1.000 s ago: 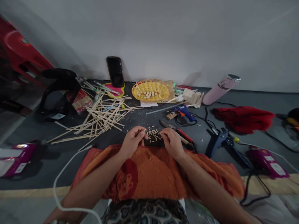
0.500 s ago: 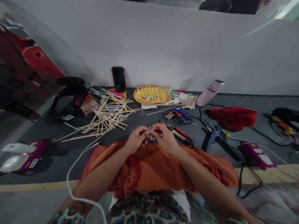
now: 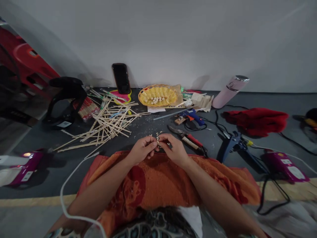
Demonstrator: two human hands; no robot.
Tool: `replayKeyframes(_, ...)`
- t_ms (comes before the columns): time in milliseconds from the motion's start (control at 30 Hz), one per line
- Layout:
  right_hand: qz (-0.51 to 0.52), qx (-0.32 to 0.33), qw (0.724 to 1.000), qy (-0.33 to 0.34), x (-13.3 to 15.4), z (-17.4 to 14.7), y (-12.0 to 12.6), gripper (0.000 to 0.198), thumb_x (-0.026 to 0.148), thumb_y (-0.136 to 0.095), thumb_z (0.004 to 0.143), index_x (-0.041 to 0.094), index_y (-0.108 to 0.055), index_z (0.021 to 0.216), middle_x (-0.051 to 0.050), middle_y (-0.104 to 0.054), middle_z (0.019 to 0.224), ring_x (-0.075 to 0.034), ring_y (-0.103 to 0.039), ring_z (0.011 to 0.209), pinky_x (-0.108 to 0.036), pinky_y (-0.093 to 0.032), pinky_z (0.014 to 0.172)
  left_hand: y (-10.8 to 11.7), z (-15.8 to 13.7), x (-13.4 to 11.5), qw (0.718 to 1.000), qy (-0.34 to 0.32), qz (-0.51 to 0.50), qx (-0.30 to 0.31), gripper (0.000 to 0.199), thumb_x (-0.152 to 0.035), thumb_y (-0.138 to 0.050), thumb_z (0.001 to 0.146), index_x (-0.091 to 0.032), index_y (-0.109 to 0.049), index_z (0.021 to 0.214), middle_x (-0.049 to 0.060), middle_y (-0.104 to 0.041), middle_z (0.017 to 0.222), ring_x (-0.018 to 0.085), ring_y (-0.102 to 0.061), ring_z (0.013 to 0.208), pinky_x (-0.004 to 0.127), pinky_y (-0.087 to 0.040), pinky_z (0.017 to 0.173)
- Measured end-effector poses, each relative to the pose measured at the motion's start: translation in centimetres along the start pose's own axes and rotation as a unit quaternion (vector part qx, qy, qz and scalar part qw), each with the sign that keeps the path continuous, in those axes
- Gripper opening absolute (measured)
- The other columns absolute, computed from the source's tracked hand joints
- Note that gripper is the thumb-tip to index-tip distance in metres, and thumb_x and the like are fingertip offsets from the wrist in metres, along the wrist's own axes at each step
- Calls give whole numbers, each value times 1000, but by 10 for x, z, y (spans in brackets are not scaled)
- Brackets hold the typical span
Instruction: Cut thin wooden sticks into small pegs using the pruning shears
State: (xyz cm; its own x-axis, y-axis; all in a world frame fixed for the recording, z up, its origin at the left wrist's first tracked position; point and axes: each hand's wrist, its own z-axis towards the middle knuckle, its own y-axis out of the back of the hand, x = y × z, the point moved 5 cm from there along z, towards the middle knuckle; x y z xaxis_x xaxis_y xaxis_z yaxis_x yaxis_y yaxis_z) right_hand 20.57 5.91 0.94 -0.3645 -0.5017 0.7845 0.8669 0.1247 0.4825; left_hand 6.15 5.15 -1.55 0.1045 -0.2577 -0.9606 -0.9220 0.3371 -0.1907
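Note:
My left hand (image 3: 144, 148) and my right hand (image 3: 172, 147) meet fingertip to fingertip above the near edge of the dark table. Between the pinched fingers shows a small pale piece of wooden stick (image 3: 158, 141); its exact shape is too small to make out. Several short cut stick pieces (image 3: 159, 133) lie on the table just beyond the fingers. Under my wrists spreads an orange towel (image 3: 163, 185). To the right of my right hand rest red-handled pruning shears (image 3: 189, 138). A yellow wicker basket (image 3: 146, 99) farther back holds small pale pieces.
Left lies a heap of wooden sticks (image 3: 111, 124), with a phone (image 3: 121, 79) propped behind. On the right are a blue glue gun (image 3: 192, 116), a pink bottle (image 3: 230, 92), a red cloth (image 3: 257, 120) and a dark blue hand tool (image 3: 235, 148). A white cable (image 3: 64, 195) crosses my left arm.
The view has tilted downward and come slightly closer. My hands stay together, with the fingertips shifted a little around the small stick piece.

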Motion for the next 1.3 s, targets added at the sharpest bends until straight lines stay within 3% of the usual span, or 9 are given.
replayKeyframes(233,41,12,998,-51,5,-2,0,21,33,-43,96,21,-60,94,-3,-62,84,-15,-58,78,-28,-46,73,1,-1,-1,999,-10,45,2,32,-48,-58,83,-16,-55,87,1,-63,74,5,-48,46,14,-39,39)
replayKeyframes(367,70,27,993,-96,1,-2,-4,20,37,-50,92,20,-59,85,-1,-59,76,-13,-53,70,-25,-43,65,2,-1,-1,993,-31,117,-2,29,-45,-54,85,-16,-57,88,2,-64,76,7,-51,49,16,-41,41)
replayKeyframes(567,258,127,942,-175,-8,-3,-16,30,47,-52,90,19,-53,80,1,-58,72,-9,-48,57,-22,-41,54,0,-3,-7,967,-116,222,-34,20,-34,-51,88,-18,-62,85,0,-63,70,9,-53,51,20,-42,52)
replayKeyframes(700,312,145,921,-183,-10,-3,-17,34,51,-53,88,18,-53,79,0,-56,73,-9,-49,59,-23,-42,56,-2,-3,-7,967,-122,223,-30,19,-33,-50,89,-18,-62,86,-1,-62,69,9,-54,52,20,-42,54)
replayKeyframes(967,226,66,962,-136,-12,-3,-5,21,40,-57,89,20,-59,96,0,-60,80,-11,-55,68,-25,-45,64,1,1,-2,989,-94,108,-20,23,-39,-49,89,-17,-57,89,0,-62,73,7,-49,48,18,-40,46)
replayKeyframes(1067,203,57,972,-105,-8,-5,-5,16,35,-60,87,20,-60,94,-1,-62,85,-13,-59,78,-27,-47,73,0,2,0,992,-86,92,-12,25,-41,-49,89,-17,-56,89,0,-61,73,6,-49,49,17,-40,45)
replayKeyframes(1300,161,64,979,-107,-8,-7,-5,18,37,-58,88,20,-58,94,-2,-61,84,-15,-58,77,-28,-47,72,-4,2,4,994,-51,96,0,26,-43,-50,89,-17,-54,89,-1,-59,71,7,-49,48,16,-41,40)
